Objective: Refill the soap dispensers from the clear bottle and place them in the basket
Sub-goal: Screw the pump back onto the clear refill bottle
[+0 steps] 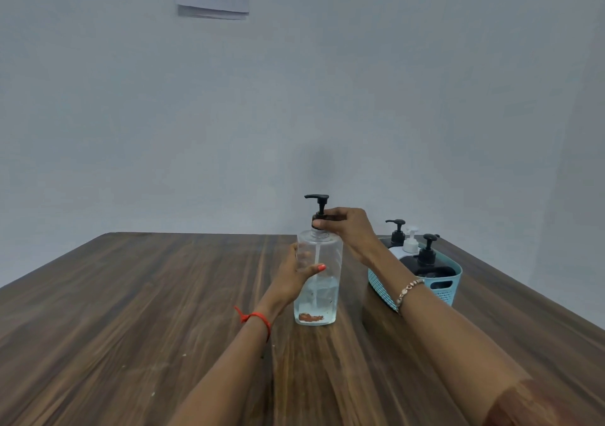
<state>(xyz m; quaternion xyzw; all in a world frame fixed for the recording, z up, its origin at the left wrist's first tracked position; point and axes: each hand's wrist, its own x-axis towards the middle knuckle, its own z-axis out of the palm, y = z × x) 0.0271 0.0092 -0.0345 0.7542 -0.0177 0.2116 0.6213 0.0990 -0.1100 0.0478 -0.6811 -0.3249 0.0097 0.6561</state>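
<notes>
While the left hand (296,273) wraps the upright bottle (317,278) mid-table, left of the basket (381,286), the right hand (343,226) pinches its pump collar (319,223) directly overhead, on the bottle's vertical axis.

Glossy clear plastic bottle (319,272), wood-grain table (131,311), perforated plastic basket (381,290).

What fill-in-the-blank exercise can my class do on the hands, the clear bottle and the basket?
1. The left hand holds the clear plastic pump bottle, which stands ____ on the brown wooden table.
2. The right hand grips the base of that bottle's pump, coloured ____.
3. The light blue perforated plastic basket holds ____ pump dispensers.
Missing words: upright; black; three.
</notes>
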